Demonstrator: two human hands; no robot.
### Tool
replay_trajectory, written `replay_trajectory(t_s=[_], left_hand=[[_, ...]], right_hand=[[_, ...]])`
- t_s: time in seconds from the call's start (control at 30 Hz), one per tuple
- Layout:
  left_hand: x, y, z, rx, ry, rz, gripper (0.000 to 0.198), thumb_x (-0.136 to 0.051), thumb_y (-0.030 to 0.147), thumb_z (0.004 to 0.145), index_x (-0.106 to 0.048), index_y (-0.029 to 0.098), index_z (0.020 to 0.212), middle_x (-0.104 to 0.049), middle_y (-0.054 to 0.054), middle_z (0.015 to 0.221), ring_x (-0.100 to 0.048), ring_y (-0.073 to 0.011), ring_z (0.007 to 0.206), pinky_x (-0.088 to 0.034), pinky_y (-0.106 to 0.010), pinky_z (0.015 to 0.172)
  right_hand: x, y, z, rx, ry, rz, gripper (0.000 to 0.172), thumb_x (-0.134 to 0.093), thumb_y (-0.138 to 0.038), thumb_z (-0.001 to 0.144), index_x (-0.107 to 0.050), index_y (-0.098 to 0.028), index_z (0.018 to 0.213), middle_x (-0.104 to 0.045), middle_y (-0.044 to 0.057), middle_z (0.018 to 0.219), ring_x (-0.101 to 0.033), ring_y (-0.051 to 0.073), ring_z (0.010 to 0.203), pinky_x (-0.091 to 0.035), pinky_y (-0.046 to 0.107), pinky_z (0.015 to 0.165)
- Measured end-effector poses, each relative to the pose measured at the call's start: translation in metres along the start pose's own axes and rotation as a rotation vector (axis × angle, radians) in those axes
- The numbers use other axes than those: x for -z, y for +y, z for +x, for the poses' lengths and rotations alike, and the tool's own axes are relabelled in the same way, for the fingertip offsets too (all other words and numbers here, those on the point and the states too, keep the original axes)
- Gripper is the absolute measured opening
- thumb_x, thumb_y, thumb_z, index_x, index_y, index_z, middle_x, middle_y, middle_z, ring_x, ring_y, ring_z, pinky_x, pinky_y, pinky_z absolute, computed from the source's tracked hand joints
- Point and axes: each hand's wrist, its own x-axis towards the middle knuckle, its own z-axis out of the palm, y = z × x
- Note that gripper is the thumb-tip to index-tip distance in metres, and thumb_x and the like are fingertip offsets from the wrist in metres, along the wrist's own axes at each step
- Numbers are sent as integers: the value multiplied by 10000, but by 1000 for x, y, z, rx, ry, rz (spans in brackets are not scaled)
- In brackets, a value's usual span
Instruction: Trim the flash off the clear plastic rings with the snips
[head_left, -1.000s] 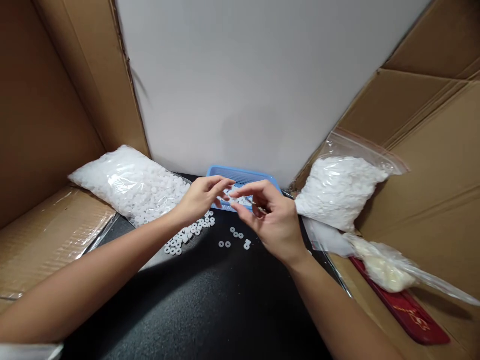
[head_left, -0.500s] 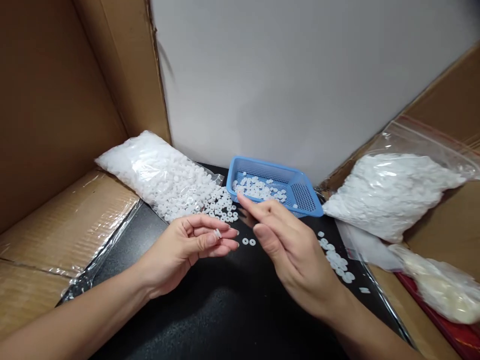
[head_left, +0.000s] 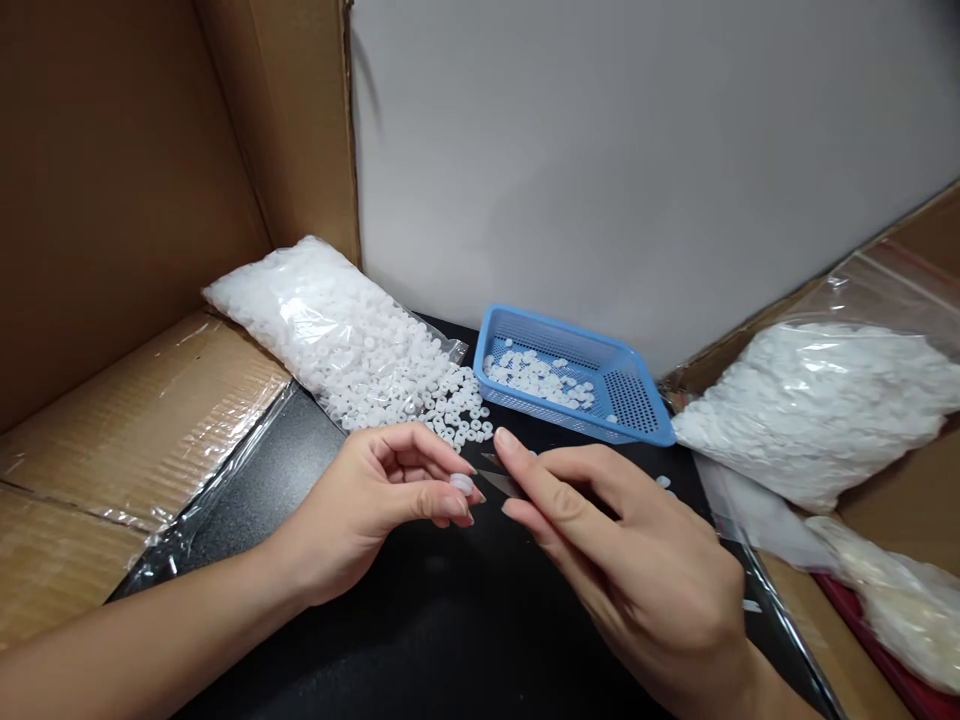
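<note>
My left hand (head_left: 409, 480) pinches a small white plastic grommet (head_left: 461, 484) between thumb and fingertips, its rim grooved. Just right of it, my right hand (head_left: 626, 550) is closed around a metal tool with two pointed blades (head_left: 495, 483). Most of that tool is hidden in the hand, and its tips point left, close to the grommet but seemingly apart from it. Behind both hands, loose white rings (head_left: 465, 420) spill from a clear plastic bag (head_left: 315, 320). A blue mesh basket (head_left: 637, 428) beyond my right hand contains many small white pieces (head_left: 544, 378).
On the right sits a zip bag (head_left: 832, 400) full of white pieces, with another clear bag (head_left: 892, 600) lower down. Cardboard walls (head_left: 135, 140) and a white panel (head_left: 600, 160) enclose the black work surface (head_left: 420, 640). Clear tape (head_left: 202, 490) covers the left edge.
My hands have come closer together, and the blade tips now point at the grommet. The grommet has turned in my left fingers. The view has shifted slightly.
</note>
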Motion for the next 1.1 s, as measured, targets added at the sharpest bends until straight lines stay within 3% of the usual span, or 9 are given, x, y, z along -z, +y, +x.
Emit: replay_trajectory(t_s=[0.27, 0.4, 0.77, 0.93, 1.1], left_hand=[[1, 0, -2, -54, 32, 48, 119, -900, 140, 693, -826, 186, 774, -771, 8, 699, -666, -65, 626, -534, -127, 609], [0, -1, -3, -55, 32, 46, 115, -906, 157, 688, -829, 185, 768, -763, 6, 672, -660, -68, 610, -532, -131, 599], [-2, 2, -7, -23, 6, 90, 78, -883, 152, 714, -829, 197, 749, -769, 5, 647, -661, -77, 591, -534, -138, 588], [-3, 1, -8, -25, 13, 111, 83, -876, 141, 714, -828, 203, 742, -770, 3, 649, -671, -93, 600, -542, -156, 593], [-3, 2, -10, -60, 16, 149, 88, -872, 141, 716, -832, 211, 753, -781, -2, 681, -684, -108, 627, -550, -173, 609]], right_hand=[[3, 0, -1, 121, 1, -125, 287, -533, -153, 1021, -719, -92, 1231, -708, 45, 781, -564, 114, 609, -457, 225, 576], [2, 2, -4, 133, -15, -139, 294, -527, -137, 1023, -702, -112, 1257, -719, 43, 825, -578, 109, 638, -470, 228, 636], [4, 0, -2, 161, -59, -141, 314, -488, -155, 1026, -722, -125, 1233, -744, 58, 821, -598, 123, 581, -484, 229, 556], [9, -1, 0, 154, -64, -156, 337, -452, -175, 1037, -724, -189, 1236, -757, 43, 838, -609, 120, 568, -522, 223, 583], [12, 1, 2, 192, -79, -174, 361, -410, -167, 1045, -734, -165, 1206, -764, 48, 822, -613, 118, 574, -525, 210, 578]])
